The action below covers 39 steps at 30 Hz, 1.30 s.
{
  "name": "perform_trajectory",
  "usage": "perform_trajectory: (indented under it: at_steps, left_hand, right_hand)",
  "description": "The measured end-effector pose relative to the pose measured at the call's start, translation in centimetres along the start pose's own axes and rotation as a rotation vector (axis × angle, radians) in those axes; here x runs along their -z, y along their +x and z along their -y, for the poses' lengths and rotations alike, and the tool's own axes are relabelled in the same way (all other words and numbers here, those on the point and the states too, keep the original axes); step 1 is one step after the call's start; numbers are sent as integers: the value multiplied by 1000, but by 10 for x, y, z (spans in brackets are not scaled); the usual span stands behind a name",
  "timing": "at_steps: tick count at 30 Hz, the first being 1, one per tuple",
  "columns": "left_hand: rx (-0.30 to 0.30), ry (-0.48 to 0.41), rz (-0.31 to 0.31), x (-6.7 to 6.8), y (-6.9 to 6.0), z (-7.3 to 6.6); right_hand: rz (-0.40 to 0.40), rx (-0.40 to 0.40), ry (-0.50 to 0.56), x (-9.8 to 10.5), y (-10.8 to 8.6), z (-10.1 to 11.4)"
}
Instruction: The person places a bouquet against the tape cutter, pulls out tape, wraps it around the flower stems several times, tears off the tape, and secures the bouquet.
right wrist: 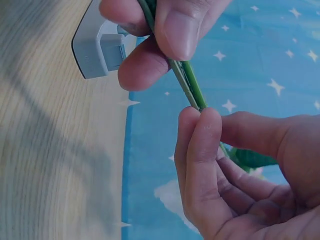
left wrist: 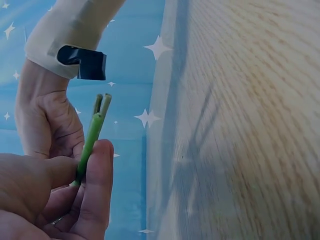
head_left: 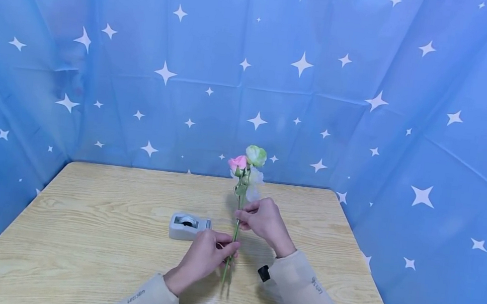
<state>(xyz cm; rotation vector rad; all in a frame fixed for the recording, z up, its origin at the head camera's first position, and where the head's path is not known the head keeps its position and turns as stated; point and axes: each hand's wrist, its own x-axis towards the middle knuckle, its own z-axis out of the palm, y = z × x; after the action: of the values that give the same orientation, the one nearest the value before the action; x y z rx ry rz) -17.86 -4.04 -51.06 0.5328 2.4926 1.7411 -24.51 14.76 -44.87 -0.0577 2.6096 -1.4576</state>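
Left hand [head_left: 205, 256] is pinching a bundle of slender green artificial-looking stems [head_left: 236, 230] near the lower ends; right hand [head_left: 264, 220] is pinching it higher, below the blooms. The hands are working near each other, not joined. Bundle is hovering over the pale wood-grain tabletop [head_left: 103, 216], topped by a pink rose-like bloom [head_left: 238, 163], a rounded green-and-white bloom [head_left: 255, 156] and a translucent white bloom [head_left: 255, 178]. Three stem ends are showing in the left wrist view. Judging progress: gathering is looking complete. No binding is showing on visible stem lengths; fastening is looking undone. Light-grey, block-shaped tape dispenser [head_left: 182, 232] is sitting beside the left hand, ungripped.
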Motion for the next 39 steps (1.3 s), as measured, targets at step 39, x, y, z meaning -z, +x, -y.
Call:
perform_trajectory:
  at_steps: [39]
  left_hand:
    - [290,-407,178,15,4,2]
  right_hand:
    - [119,-30,169,3,13,-13]
